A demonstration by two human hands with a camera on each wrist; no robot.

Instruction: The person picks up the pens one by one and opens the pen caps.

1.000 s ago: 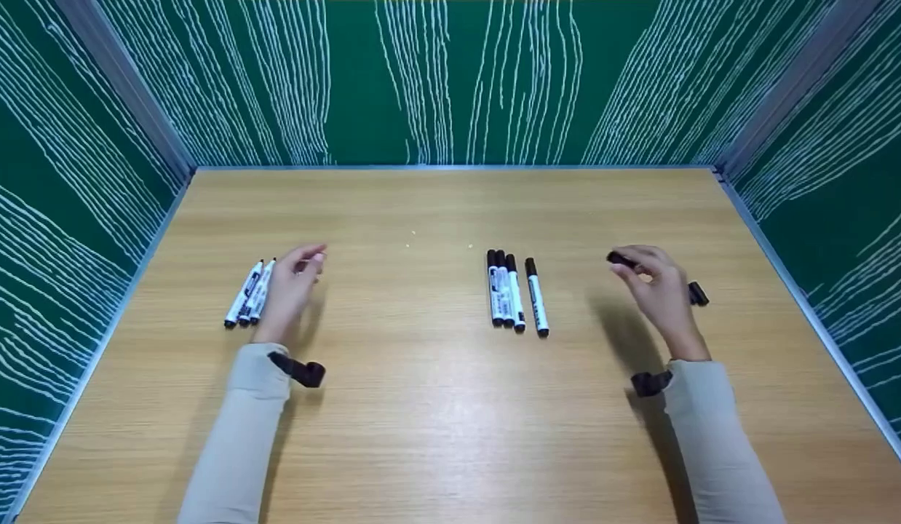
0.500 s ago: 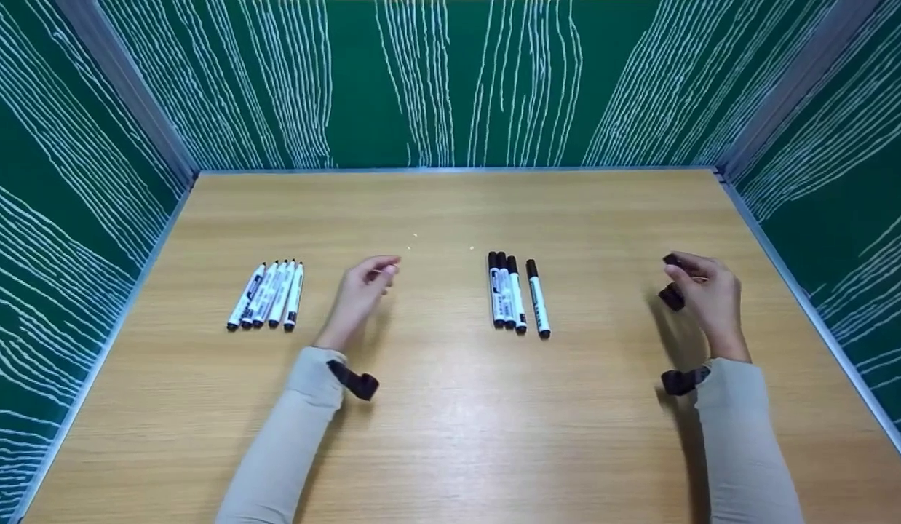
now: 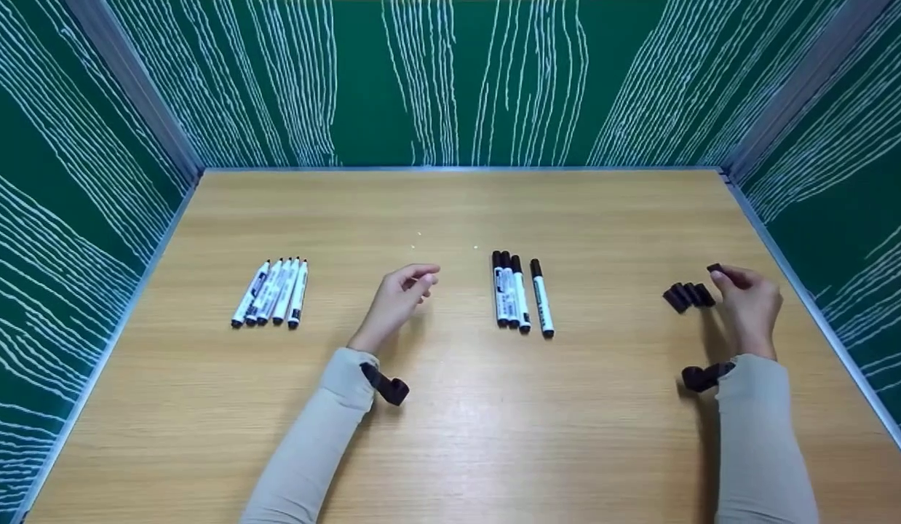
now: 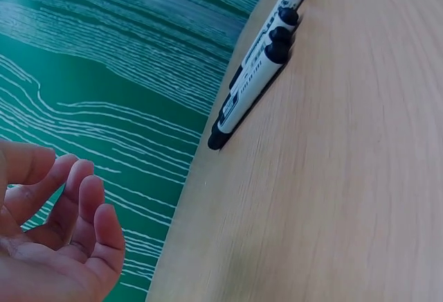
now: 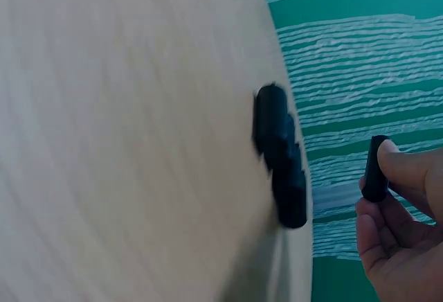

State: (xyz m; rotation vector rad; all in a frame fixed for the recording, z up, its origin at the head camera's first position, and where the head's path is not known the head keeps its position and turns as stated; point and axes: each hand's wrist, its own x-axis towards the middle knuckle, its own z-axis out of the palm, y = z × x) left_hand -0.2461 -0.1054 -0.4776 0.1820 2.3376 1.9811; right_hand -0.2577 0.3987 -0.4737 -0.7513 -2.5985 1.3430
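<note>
Between thumb and fingers, my right hand [image 3: 752, 304] pinches a black marker cap [image 5: 376, 169], held above the table at the right. Just left of that hand, several loose black caps [image 3: 689, 295] lie side by side in a row. My left hand [image 3: 399, 298] hovers over the middle of the table, holding nothing, its fingers relaxed and slightly bent. To its right lie several capped whiteboard markers [image 3: 510, 291], one of them [image 3: 543, 300] a little apart from the others. Several uncapped markers [image 3: 271, 292] lie side by side at the left, tips pointing away.
The wooden table [image 3: 450, 407] is enclosed at the back and sides by green panels [image 3: 363, 87] with white wavy lines. A few tiny pale specks lie near the table's middle. Each wrist wears a black camera strap.
My left hand has moved right, away from the uncapped markers, uncovering them. My right hand has moved right with the cap, and the row of loose caps has come into full view.
</note>
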